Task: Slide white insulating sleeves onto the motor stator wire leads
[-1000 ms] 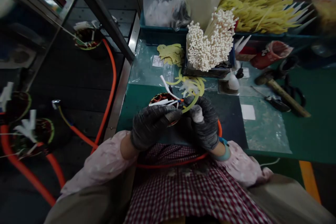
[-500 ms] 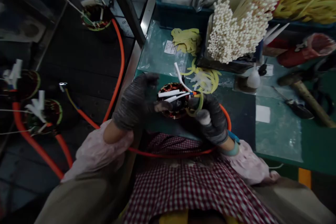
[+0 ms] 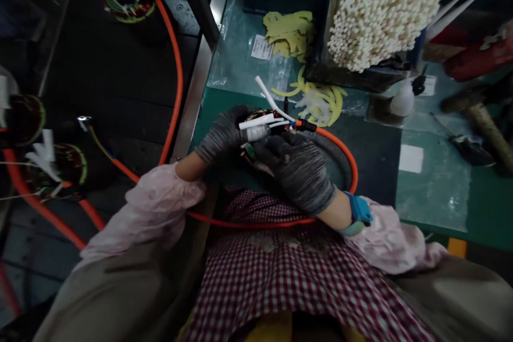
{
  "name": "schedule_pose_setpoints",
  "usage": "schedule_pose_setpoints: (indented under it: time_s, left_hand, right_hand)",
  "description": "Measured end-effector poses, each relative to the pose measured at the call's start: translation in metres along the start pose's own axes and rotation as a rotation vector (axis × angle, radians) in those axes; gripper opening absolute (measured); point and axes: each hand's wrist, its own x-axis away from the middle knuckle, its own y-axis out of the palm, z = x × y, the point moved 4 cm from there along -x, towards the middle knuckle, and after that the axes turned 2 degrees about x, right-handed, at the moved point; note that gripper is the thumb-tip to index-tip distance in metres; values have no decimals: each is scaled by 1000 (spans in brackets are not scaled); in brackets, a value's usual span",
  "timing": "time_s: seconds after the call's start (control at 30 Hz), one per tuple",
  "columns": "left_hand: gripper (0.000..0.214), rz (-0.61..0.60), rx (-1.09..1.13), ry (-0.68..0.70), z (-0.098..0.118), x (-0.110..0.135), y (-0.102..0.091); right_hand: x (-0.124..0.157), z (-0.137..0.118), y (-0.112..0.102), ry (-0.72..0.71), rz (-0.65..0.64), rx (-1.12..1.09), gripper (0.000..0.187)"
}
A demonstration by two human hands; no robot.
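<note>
A round motor stator (image 3: 250, 155) with copper windings is between my gloved hands over the green bench mat, mostly hidden by them. My left hand (image 3: 226, 134) is closed round its left side. My right hand (image 3: 300, 168) is curled against its lower right side, with the fingertips partly hidden. White sleeves (image 3: 256, 121) lie across the top of the stator, and a longer white sleeve (image 3: 269, 97) sticks up and away. Their wires meet an orange cable (image 3: 348, 150) at a black-wrapped joint. The cable loops round behind my right wrist and across my lap.
More stators (image 3: 128, 2) with orange cables stand on the dark surface at left, past a metal edge (image 3: 194, 83). Yellow strips (image 3: 290, 32), a box of white-tipped sticks (image 3: 372, 21), a small white bottle (image 3: 402, 100) and a hammer (image 3: 487, 123) lie on the bench.
My left hand has gone from open beside the stator to closed on it. My right hand has swung in below it, and the yellow strip by its fingers is out of sight. The view has shifted.
</note>
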Motion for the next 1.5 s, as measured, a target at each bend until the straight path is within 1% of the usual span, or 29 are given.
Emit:
schedule_pose_setpoints:
  time_s: [0.07,0.1,0.17,0.23,0.27,0.33,0.47,0.57,0.63,0.7,0.77,0.8,0.87,0.93,1.0,1.03,1.13,1.17,1.2,1.23,1.37,1.4,1.5]
  left_hand:
    - [59,48,107,15,5,22,9]
    - [64,72,120,19,7,32,12]
    - [68,139,78,45,10,48,14]
    - [69,181,50,78,10,58,13]
    - [70,184,44,98,10,60,13]
    - [72,170,10,126,8,60,12]
    - [80,135,-108,120,6,57,12]
    - [83,152,-63,220,11,58,9]
    - [87,94,-52,279,13,61,7]
    - [96,0,-100,237,10,65,7]
    - [103,-47,-131,162,3,70,5]
    - [104,-51,-123,142,1,73,5]
    - [105,-51,-80,137,-3,77,8]
    - [104,-56,-59,129,-4,80,14]
    - [104,-45,-104,121,-1,81,20]
    - [105,-32,-143,145,3,80,24]
    - [102,0,-257,308,21,78,33]
    - [100,-3,-275,364,26,77,36]
    - [98,-7,-281,398,30,76,38]
    - [97,-14,-284,402,33,75,40]
    - [102,-26,-296,284,30,70,43]
    - [102,-27,-294,285,29,70,44]
    - [99,-19,-246,387,29,72,44]
  right_hand:
    - [14,-6,4,5,48,-68,23]
    - [21,-9,5,2,72,-84,23]
    - [33,-15,5,5,106,-73,22]
    - [40,-18,5,27,99,-57,23]
    - [41,-19,4,43,83,-60,24]
    - [40,-19,3,83,50,-79,25]
    - [37,-18,2,150,23,-121,19]
    - [36,-20,5,152,54,-77,20]
    - [36,-19,9,165,87,-64,21]
    - [36,-17,13,186,85,-102,20]
    - [38,-15,13,175,53,-156,16]
    - [39,-15,10,145,38,-176,15]
    - [44,-17,-3,68,48,-168,21]
    - [50,-17,-20,17,132,-82,24]
    - [55,-13,-33,57,234,21,20]
    - [57,-8,-37,115,271,48,22]
    - [60,8,-35,317,317,19,52]
    - [61,12,-33,359,327,-2,61]
    - [62,15,-30,377,333,-19,67]
    - [63,18,-28,375,329,-34,70]
    - [68,22,-25,319,248,-66,70]
    - [70,23,-26,325,239,-69,70]
    - [72,28,-31,329,241,-90,74]
